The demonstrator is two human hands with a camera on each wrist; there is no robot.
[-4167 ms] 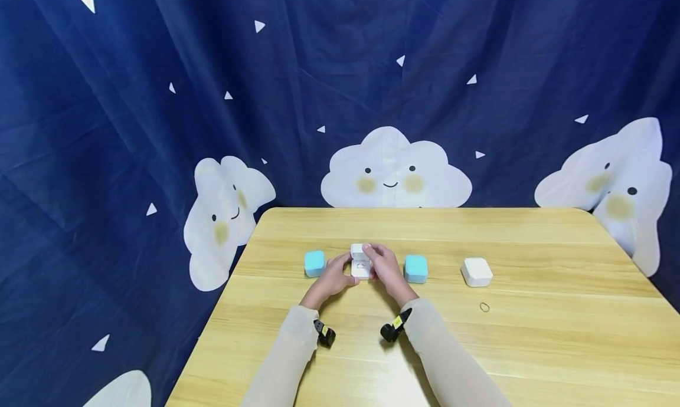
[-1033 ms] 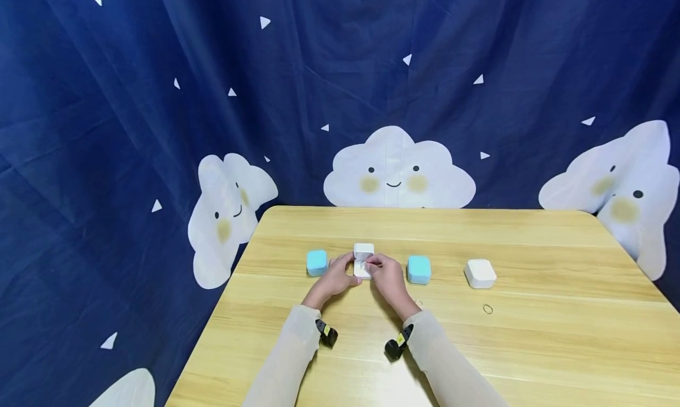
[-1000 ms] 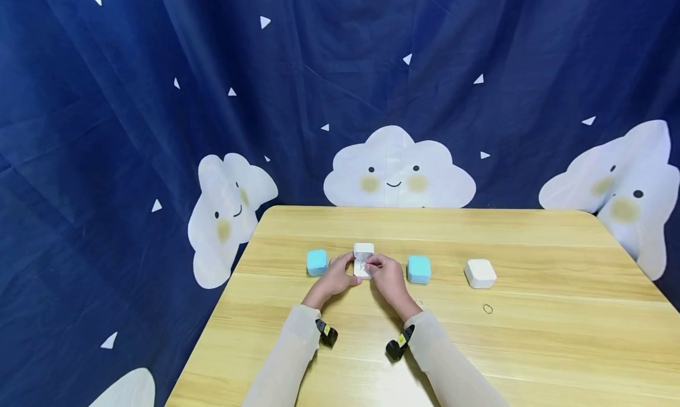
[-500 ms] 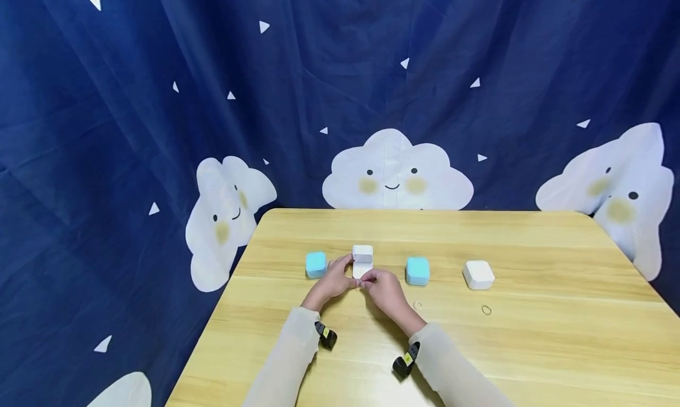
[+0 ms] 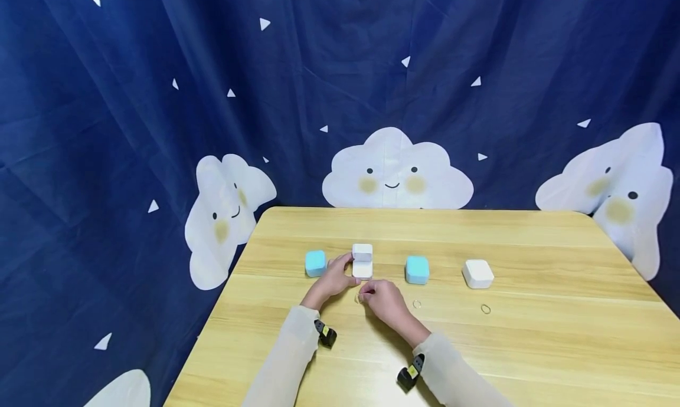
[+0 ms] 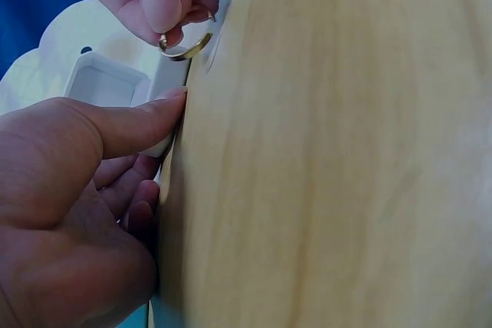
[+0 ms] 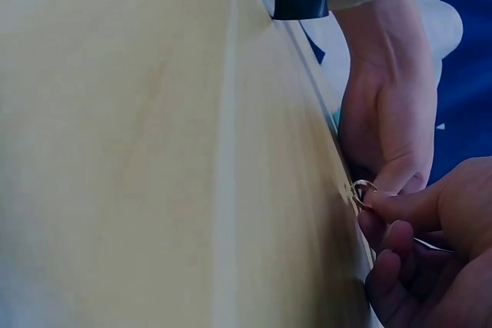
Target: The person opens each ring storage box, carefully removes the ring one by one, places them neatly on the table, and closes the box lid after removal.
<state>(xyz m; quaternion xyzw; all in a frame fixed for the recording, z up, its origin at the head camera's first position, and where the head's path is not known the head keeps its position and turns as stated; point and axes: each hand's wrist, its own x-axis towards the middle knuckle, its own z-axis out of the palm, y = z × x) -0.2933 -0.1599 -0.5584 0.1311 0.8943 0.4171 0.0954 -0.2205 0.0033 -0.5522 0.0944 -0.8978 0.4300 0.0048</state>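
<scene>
An opened white ring box [image 5: 363, 269] stands on the table with its lid raised at the back. My left hand [image 5: 333, 278] holds it from the left side, thumb along the front and the other fingers behind. Just in front of the box, my right hand [image 5: 386, 301] pinches a gold ring [image 6: 184, 54] between thumb and fingertips. The right wrist view shows the same ring [image 7: 359, 185] at the right thumb [image 7: 407, 207]. No ring shows in the box's white insert.
A light blue box [image 5: 316, 263] sits left of my left hand, another light blue box [image 5: 417, 270] to the right. Farther right is a closed white box [image 5: 478, 274]. Two loose rings lie on the wooden table, a thin ring [image 5: 417, 304] and a darker ring [image 5: 486, 308].
The right hand, on the lid at first and then with its fingertips inside the box, has drawn back toward me with the ring pinched. My left hand has stayed at the box.
</scene>
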